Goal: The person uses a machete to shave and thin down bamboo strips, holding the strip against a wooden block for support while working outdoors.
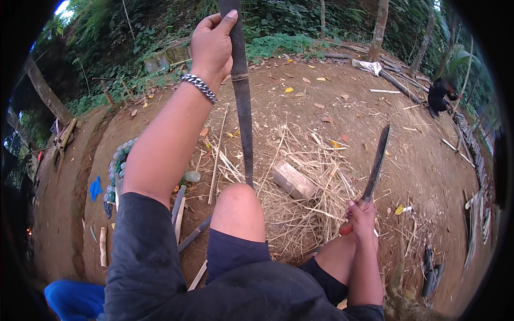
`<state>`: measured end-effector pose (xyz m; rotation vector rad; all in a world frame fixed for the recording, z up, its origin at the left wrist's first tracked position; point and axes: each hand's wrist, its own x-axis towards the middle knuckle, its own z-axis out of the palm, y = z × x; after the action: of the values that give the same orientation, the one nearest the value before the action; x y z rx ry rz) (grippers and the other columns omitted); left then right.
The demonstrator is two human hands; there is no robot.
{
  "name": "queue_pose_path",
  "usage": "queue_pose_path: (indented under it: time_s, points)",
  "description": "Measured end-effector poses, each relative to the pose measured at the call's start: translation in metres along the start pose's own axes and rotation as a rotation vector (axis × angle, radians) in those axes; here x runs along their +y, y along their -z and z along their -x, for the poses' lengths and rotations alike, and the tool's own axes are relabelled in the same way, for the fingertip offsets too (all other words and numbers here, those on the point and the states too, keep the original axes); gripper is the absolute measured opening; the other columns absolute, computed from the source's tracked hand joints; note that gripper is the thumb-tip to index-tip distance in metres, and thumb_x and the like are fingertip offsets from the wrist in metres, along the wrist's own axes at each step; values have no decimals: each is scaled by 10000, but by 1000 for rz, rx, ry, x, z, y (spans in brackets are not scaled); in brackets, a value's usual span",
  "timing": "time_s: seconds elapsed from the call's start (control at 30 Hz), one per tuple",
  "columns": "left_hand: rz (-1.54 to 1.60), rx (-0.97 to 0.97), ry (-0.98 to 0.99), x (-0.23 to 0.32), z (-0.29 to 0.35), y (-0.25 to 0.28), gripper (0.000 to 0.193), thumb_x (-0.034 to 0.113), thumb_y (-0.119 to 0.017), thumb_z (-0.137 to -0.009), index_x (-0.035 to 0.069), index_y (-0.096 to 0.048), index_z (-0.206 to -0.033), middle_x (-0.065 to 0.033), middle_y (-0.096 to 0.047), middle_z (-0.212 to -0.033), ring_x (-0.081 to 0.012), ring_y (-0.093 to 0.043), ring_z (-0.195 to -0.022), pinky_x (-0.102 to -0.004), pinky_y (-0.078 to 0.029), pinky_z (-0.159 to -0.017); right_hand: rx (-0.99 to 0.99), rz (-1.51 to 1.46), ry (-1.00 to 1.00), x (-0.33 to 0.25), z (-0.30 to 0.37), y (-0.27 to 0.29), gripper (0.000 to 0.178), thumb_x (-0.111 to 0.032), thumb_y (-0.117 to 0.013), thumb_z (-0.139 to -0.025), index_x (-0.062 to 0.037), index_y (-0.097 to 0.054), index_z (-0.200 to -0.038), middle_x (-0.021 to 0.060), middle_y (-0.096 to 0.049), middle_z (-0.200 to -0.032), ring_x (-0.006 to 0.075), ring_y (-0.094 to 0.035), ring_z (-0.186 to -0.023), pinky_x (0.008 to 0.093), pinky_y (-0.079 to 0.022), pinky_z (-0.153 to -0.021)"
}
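My left hand (211,45) is raised at the top middle, closed around a long dark bamboo pole (242,101). The pole hangs down past a ringed joint and ends near my left knee; its upper end runs out of the picture. At the right, my right hand (361,218) grips a machete (377,166) by its reddish handle. Its long dark blade points up and slightly right, apart from the pole. On the ground between the two lies a squared wooden block (293,180), amid pale shavings and split strips (300,224).
Clear plastic bottles (119,163) lie left of my arm, by a blue cloth (96,188). Cut bamboo pieces (194,234) lie beside my left leg. Another person (443,96) in dark clothes crouches far right near long poles (399,86). Blue fabric (74,299) shows at lower left.
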<state>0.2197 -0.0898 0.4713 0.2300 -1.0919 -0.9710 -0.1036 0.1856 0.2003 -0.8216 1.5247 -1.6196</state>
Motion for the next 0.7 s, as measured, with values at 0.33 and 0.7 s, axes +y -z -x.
queue_pose_path:
  time_s: [0.33, 0.7]
  points:
    - [-56, 42, 4, -2, -25, -22, 153, 179, -620, -905, 54, -564, -973, -26, -563, -773, -151, -530, -649, -317, -456, -577, 48, 1, -28, 6, 8, 21, 246, -45, -645, -838, -27, -435, -964, 74, -558, -798, 138, -564, -624, 267, -487, -551]
    - [42, 122, -130, 5, -52, -33, 126, 143, -618, -899, 51, -572, -972, -38, -579, -847, -159, -532, -776, -320, -444, -684, 82, 18, -51, 6, 12, 31, 210, -29, -633, -845, -22, -450, -947, 60, -545, -774, 131, -568, -634, 269, -491, -543]
